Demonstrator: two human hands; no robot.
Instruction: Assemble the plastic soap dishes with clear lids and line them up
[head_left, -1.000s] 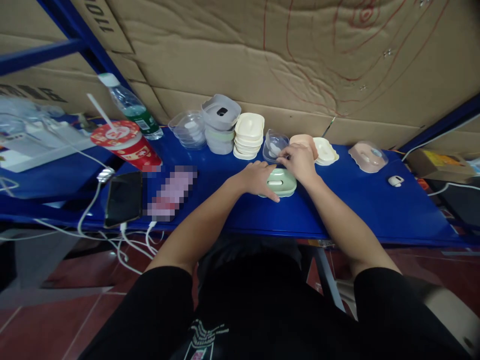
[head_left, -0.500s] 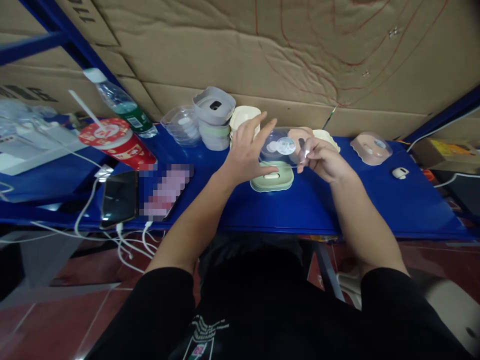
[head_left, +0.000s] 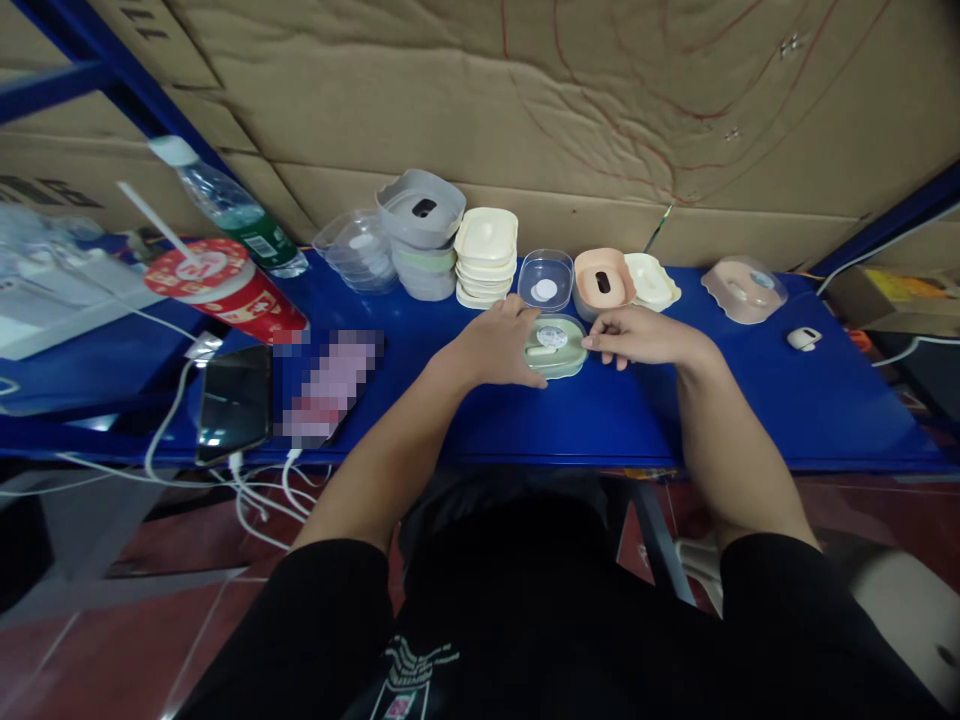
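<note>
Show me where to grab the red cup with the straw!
I'd wrap a hand round the red cup just below its lid, coming from the right. The side is round and widens upward. The straw pokes out to the left, and a dark phone lies in front.

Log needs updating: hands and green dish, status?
Left hand at left edge of green dish; right hand at right edge. Clear cover on top. Cream stack behind.
</note>
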